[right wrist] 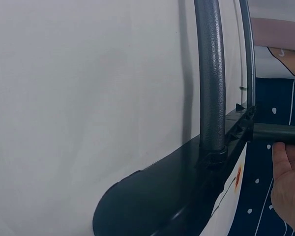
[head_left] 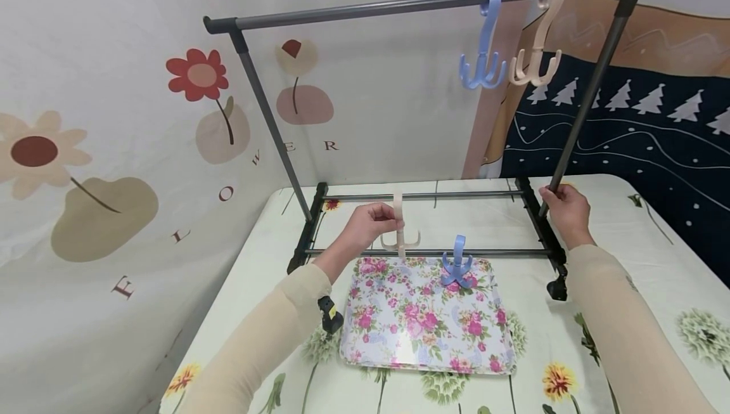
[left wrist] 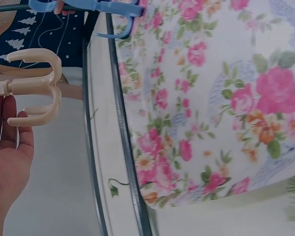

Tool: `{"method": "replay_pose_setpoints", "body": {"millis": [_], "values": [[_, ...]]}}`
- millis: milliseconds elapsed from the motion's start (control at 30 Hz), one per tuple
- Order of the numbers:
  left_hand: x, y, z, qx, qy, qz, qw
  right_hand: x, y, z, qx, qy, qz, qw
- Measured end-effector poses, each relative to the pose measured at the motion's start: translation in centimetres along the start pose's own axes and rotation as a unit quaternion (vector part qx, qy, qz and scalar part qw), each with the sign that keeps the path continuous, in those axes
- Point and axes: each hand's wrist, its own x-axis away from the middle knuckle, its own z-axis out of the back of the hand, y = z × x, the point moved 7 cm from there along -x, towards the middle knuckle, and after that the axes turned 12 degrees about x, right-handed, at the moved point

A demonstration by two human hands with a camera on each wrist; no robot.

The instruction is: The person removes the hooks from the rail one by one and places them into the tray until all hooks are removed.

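Note:
My left hand [head_left: 369, 225] pinches the stem of a cream multi-prong hook [head_left: 401, 244], held upright with its prongs at the bottom, above the rack's front lower bar. The left wrist view shows this hook [left wrist: 37, 87] against the fingers of the left hand [left wrist: 10, 167]. My right hand [head_left: 572, 212] grips the lower part of the rack's right post [head_left: 587, 98]; in the right wrist view the fingers wrap that post [right wrist: 273, 132]. A blue hook [head_left: 457, 269] stands on a flat floral-patterned rectangular piece [head_left: 424, 338] in front.
From the grey rack's top bar [head_left: 353, 12] hang another blue hook [head_left: 483, 52] and another cream hook [head_left: 538, 43], near the right end. Black feet [head_left: 557, 286] with casters carry the rack on a flower-print tablecloth [head_left: 639, 338]. Printed curtains [head_left: 388, 97] stand behind and left.

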Motion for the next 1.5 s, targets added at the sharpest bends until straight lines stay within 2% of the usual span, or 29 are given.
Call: {"method": "replay_pose_setpoints", "body": {"millis": [600,833,1167,1267,1433,1500], "values": [[0.9,-3.7,-1.1,-0.011,-0.017,0.043,0.9989,0.0,0.1,-0.2,-0.001,-0.008,-0.005,1.0000],[0.9,-4.7,-1.2,-0.032,-0.020,0.042,0.9984,0.0,0.1,-0.1,-0.006,-0.001,-0.002,1.0000],[0.9,-5.3,-1.5,-0.045,-0.036,0.044,0.9974,-0.1,0.3,0.0,-0.014,0.005,-0.009,0.9998],[1.0,-5.5,-1.5,-0.049,-0.039,0.047,0.9969,-0.9,1.2,-0.5,-0.013,0.012,-0.010,0.9998],[1.2,-6.0,-1.4,-0.049,-0.045,0.052,0.9964,-4.3,5.0,-2.5,0.009,0.034,0.007,0.9993],[1.2,-6.1,-1.3,-0.050,-0.046,0.051,0.9964,-5.0,5.6,-2.8,0.014,0.032,0.014,0.9993]]}}
